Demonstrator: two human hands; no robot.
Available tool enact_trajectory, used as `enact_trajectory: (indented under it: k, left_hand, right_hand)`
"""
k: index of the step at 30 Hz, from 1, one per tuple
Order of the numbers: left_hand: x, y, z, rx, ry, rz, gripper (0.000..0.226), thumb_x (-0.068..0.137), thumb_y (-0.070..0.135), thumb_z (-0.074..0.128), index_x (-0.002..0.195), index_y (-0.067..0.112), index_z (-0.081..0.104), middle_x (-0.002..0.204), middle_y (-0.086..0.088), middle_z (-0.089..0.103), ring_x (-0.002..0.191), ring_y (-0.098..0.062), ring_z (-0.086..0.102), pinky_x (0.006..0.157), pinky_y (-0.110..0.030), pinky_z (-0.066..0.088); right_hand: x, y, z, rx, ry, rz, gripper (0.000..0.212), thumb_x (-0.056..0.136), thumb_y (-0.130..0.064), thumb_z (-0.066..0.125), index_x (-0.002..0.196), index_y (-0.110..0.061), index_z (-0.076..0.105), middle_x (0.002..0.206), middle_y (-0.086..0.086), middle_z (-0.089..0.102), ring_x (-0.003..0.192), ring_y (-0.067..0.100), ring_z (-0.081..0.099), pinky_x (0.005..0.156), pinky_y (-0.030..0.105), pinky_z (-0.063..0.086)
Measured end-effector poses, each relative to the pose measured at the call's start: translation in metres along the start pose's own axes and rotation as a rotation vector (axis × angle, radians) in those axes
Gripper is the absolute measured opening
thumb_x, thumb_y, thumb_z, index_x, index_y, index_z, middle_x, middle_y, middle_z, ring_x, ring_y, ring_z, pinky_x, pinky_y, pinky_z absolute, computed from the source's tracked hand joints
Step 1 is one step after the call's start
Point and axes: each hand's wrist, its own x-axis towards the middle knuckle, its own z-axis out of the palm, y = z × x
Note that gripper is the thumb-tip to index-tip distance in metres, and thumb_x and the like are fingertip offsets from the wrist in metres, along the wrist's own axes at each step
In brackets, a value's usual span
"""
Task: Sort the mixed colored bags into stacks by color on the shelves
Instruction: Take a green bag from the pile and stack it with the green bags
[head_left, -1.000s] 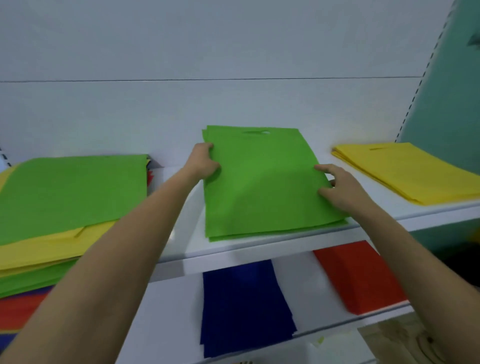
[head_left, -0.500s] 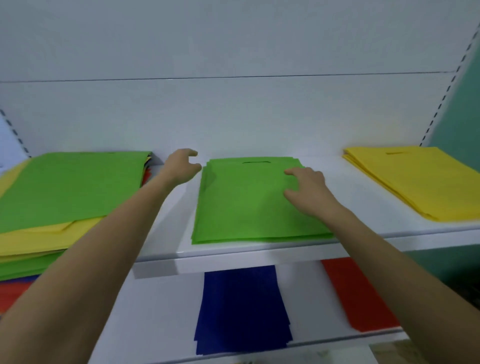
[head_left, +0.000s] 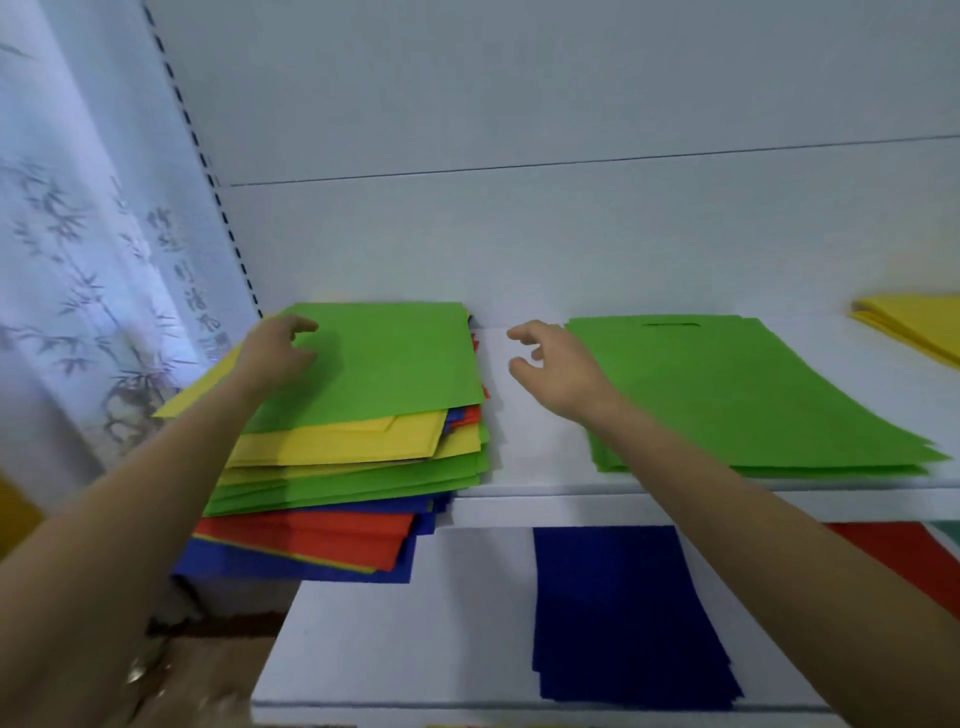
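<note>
A mixed pile of bags (head_left: 332, 483) in green, yellow, red and blue lies at the left end of the upper shelf (head_left: 530, 493). A green bag (head_left: 395, 364) tops it. My left hand (head_left: 278, 353) rests on that top bag's left edge, fingers curled, not gripping as far as I can see. My right hand (head_left: 556, 364) hovers open over the bare shelf between the pile and the sorted green stack (head_left: 737, 395). A yellow stack (head_left: 914, 327) sits at the far right. On the lower shelf lie a blue stack (head_left: 618, 608) and a red stack (head_left: 909, 556).
The white back panel (head_left: 571, 234) closes the shelf behind. A slotted upright (head_left: 208, 171) stands at the left, with a bamboo-print curtain (head_left: 78, 270) beside it. Bare lower shelf (head_left: 405, 623) shows left of the blue stack. Brown floor shows at bottom left.
Both hands have left the sorted green stack and moved left. My left hand now lies on the mixed pile's top green bag. The view has swung left.
</note>
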Motion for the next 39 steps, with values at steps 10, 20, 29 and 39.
enact_trajectory:
  k: [10, 20, 29, 39]
  left_hand:
    - [0.029, -0.057, -0.01, -0.064, -0.133, -0.002, 0.074, 0.082, 0.031, 0.068, 0.139, 0.005, 0.03, 0.14, -0.017, 0.041, 0.129, -0.034, 0.039, 0.106, -0.04, 0.034]
    - [0.035, -0.059, -0.019, -0.089, -0.287, 0.045, 0.092, 0.071, 0.041, 0.075, 0.139, 0.002, 0.028, 0.14, -0.016, 0.042, 0.127, -0.033, 0.043, 0.104, -0.039, 0.037]
    - [0.022, -0.025, -0.008, -0.401, -0.02, 0.082, 0.053, 0.082, 0.007, 0.065, 0.13, 0.003, 0.044, 0.132, -0.019, 0.047, 0.096, -0.018, 0.049, 0.081, -0.021, 0.04]
    - [-0.005, 0.087, 0.035, -0.417, -0.081, 0.376, 0.054, 0.082, -0.006, 0.053, 0.134, -0.003, 0.04, 0.138, -0.02, 0.04, 0.13, -0.026, 0.038, 0.099, -0.016, 0.021]
  right_hand:
    - [0.038, -0.065, 0.057, -0.025, -0.105, 0.4, 0.059, 0.085, -0.031, 0.064, 0.131, -0.002, 0.039, 0.136, 0.015, 0.045, 0.124, 0.03, 0.044, 0.104, 0.036, 0.035]
    - [0.004, -0.064, 0.051, 0.066, -0.095, 0.464, 0.07, 0.083, -0.018, 0.068, 0.141, -0.011, 0.031, 0.143, 0.014, 0.037, 0.124, 0.027, 0.044, 0.091, 0.026, 0.036]
    - [-0.028, -0.071, 0.039, -0.016, 0.096, 0.379, 0.056, 0.085, -0.001, 0.059, 0.137, -0.012, 0.041, 0.14, 0.011, 0.042, 0.108, 0.023, 0.053, 0.086, 0.026, 0.043]
    - [-0.086, -0.026, -0.032, -0.077, 0.253, 0.425, 0.06, 0.085, 0.003, 0.052, 0.141, -0.015, 0.037, 0.146, 0.005, 0.035, 0.133, 0.021, 0.036, 0.104, 0.025, 0.03]
